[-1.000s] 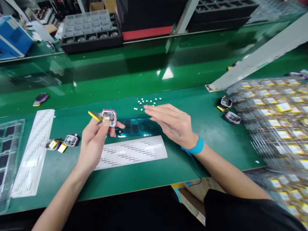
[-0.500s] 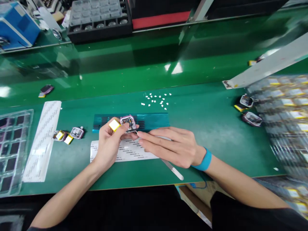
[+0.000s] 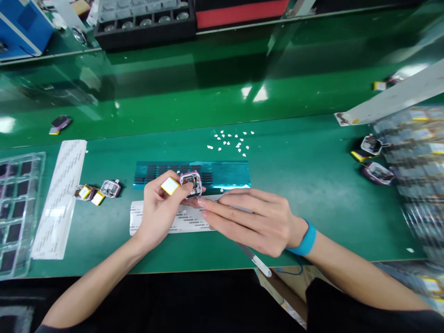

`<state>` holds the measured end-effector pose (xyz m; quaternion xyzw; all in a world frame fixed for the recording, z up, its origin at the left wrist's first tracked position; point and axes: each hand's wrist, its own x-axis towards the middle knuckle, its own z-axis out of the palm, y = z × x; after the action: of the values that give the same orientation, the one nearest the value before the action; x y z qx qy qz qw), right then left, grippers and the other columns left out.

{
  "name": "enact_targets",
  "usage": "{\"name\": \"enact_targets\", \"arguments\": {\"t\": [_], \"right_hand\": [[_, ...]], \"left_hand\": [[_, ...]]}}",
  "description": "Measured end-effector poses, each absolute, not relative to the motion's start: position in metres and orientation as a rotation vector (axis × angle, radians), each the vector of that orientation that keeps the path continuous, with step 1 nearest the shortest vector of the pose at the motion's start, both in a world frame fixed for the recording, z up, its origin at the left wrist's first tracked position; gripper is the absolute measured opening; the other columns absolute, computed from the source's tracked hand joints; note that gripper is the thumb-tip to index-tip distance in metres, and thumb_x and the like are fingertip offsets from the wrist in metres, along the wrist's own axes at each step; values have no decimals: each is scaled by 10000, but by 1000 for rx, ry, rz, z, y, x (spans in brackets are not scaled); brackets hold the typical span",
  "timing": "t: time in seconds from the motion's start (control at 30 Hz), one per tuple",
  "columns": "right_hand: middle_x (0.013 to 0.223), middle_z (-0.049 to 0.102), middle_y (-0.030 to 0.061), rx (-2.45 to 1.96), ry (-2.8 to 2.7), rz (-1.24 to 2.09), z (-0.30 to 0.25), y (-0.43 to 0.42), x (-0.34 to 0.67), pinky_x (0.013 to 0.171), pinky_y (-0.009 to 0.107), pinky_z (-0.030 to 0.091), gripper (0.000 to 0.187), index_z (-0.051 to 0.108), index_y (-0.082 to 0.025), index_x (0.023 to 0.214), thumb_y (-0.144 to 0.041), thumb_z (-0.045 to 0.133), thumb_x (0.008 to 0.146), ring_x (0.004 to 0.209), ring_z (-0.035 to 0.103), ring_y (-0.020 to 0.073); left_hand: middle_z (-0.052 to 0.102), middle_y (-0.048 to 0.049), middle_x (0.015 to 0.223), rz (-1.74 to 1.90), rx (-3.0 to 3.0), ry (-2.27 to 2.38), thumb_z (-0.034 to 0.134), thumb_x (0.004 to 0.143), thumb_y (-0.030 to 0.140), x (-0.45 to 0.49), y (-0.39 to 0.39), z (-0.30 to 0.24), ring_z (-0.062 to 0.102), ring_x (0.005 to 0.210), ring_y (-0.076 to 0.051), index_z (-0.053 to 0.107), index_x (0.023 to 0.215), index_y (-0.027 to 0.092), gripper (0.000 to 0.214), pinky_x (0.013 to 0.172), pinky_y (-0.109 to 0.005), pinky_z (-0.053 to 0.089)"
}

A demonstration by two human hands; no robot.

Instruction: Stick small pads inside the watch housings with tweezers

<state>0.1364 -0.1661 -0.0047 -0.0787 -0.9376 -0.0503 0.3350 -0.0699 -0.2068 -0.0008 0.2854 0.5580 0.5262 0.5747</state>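
My left hand (image 3: 157, 208) is closed around a small open watch case (image 3: 191, 184) with a purple-pink rim. Its circuit board faces up, and my thumb lies on it. A white battery with yellow edges (image 3: 170, 186) sticks out beside my left fingers. My right hand (image 3: 256, 219) is closed on slim metal tweezers (image 3: 258, 263), whose rounded end shows below the palm. The fingertips of that hand meet the case's lower edge; the tips of the tweezers are hard to make out. Behind the hands lies blue film (image 3: 229, 173) bearing rows of black strips; under them is a white printed sheet (image 3: 137, 217).
Small white stickers (image 3: 229, 143) lie scattered behind the film. On the left are open watch cases (image 3: 110, 188), a long white sheet (image 3: 58, 203) and a clear tray (image 3: 21, 217). On the right are more cases (image 3: 378, 172), a slanted post (image 3: 388, 97) and stacked trays (image 3: 423, 162).
The case has shifted slightly right and toward me. My right hand and the tweezers have moved a little right and nearer. A dark strip at the case's lower edge no longer shows there.
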Motion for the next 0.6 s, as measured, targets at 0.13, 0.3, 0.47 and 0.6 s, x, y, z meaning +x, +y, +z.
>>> {"name": "enact_targets", "arguments": {"t": [0.13,0.3,0.47,0.6], "right_hand": [[1173,780,51,-209,-2445,-120,-4,-165,136,783,273,639,154,758,-159,1071,-166,638,976,930,724,145],[1176,778,32,-220,-2455,-120,-4,-165,136,801,275,645,178,759,-185,1060,-172,590,1004,917,716,135],[1214,762,35,-263,-2471,-124,-5,-165,134,740,272,639,149,751,-167,1097,-183,653,986,915,713,146],[1188,767,57,-310,-2431,-84,-4,-164,134,700,286,636,181,731,-108,1140,-161,640,993,887,713,163]], "left_hand": [[634,27,612,1208,719,1354,791,751,289,-71,-208,-3,600,529,-148,564,667,211,254,556,-292,528],[559,28,575,1195,777,1409,787,752,298,-72,-208,-4,565,557,-154,579,651,216,246,511,-263,431],[561,38,599,1231,786,1439,822,751,337,-69,-208,-6,564,551,-133,628,721,197,241,543,-262,504],[675,12,666,1241,770,1417,863,722,386,-67,-206,-5,645,562,-150,672,807,176,297,611,-303,603]]}}
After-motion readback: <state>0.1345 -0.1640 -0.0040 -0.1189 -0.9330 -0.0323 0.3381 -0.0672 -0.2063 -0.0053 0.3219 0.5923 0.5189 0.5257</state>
